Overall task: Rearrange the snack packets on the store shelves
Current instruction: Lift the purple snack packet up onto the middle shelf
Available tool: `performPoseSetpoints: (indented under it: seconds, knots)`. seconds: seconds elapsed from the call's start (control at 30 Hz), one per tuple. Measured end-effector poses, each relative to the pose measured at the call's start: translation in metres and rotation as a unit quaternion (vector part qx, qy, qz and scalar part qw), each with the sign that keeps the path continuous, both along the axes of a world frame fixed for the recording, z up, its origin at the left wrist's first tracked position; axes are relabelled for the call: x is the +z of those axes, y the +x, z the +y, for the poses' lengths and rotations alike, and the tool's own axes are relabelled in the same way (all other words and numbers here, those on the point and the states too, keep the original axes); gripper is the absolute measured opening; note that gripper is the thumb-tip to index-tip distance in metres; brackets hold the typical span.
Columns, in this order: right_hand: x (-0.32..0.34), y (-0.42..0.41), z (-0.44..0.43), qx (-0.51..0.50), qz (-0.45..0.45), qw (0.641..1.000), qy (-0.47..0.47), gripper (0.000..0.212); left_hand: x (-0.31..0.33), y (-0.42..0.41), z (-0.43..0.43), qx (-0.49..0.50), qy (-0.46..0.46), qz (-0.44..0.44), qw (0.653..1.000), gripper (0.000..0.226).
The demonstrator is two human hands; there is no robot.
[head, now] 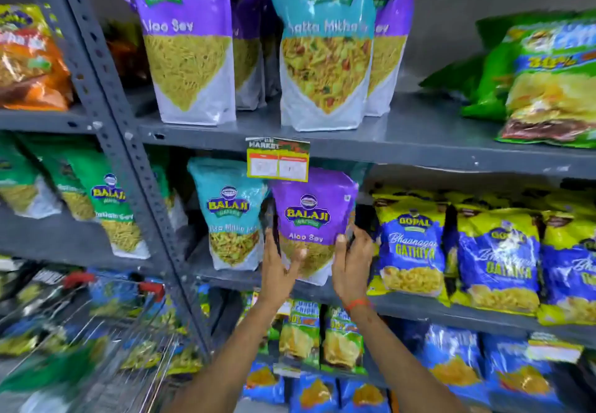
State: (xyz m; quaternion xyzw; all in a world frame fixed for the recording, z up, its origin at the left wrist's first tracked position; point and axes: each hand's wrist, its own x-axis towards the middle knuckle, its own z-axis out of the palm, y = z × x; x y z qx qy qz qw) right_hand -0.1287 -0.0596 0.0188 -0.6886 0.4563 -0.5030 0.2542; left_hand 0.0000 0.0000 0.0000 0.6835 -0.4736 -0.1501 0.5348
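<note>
A purple Aloo Sev packet (314, 215) stands upright on the middle shelf (419, 307), held from both sides. My left hand (279, 270) grips its lower left edge and my right hand (351, 264) grips its lower right edge. A teal Khatta Mitha packet (230, 215) stands just left of it, touching or nearly touching. On the shelf above stand a larger purple Aloo Sev packet (188, 41) and a teal Khatta Mitha packet (325, 44), with more purple packets behind them.
Blue-and-yellow Gopal Gathiya packets (409, 241) fill the middle shelf to the right. A price tag (278, 162) hangs from the upper shelf edge above the held packet. Green packets (109, 206) sit in the left bay. A shopping trolley (96, 332) with packets stands at lower left.
</note>
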Motion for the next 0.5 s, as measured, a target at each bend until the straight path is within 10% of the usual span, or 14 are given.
performPoseSetpoints:
  seconds: [0.2,0.5]
  knots:
    - [-0.032,0.006,-0.022,0.099,0.002,0.973,0.209,0.066,-0.027,0.041,-0.027,-0.086,0.144,0.160,0.973,0.118]
    - [-0.039,-0.001,-0.029,0.154,0.035,0.957,0.243,0.065,-0.024,0.054,-0.034,-0.093,0.164,0.180,0.966,0.059]
